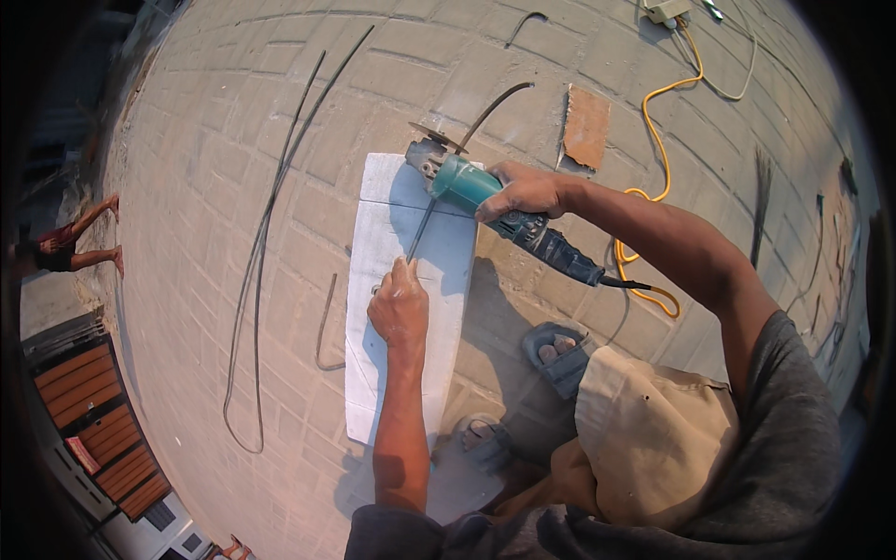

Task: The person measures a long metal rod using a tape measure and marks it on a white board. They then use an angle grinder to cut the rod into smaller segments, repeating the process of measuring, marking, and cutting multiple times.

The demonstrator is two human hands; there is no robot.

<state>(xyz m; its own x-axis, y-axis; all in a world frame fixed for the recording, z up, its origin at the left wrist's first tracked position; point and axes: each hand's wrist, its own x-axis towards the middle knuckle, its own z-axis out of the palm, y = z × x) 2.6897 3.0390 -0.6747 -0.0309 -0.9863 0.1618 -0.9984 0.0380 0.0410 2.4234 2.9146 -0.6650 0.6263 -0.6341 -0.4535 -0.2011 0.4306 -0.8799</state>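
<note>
My left hand is closed round a thin metal rod, pressing it down along a pale white board that lies on the paving. My right hand grips a green angle grinder from above, its dark rear body pointing down to the right. The grinder's cutting disc is over the rod, past the board's far end. Beyond the disc, a curved length of rod runs on to the upper right. Whether the disc touches the metal I cannot tell, since the grinder head covers part of the rod.
A long doubled-over rod lies to the left, with a short hooked rod nearer the board. A flat orange-brown slab rests beyond my right hand. The yellow cord loops at the right. Another person is at the far left.
</note>
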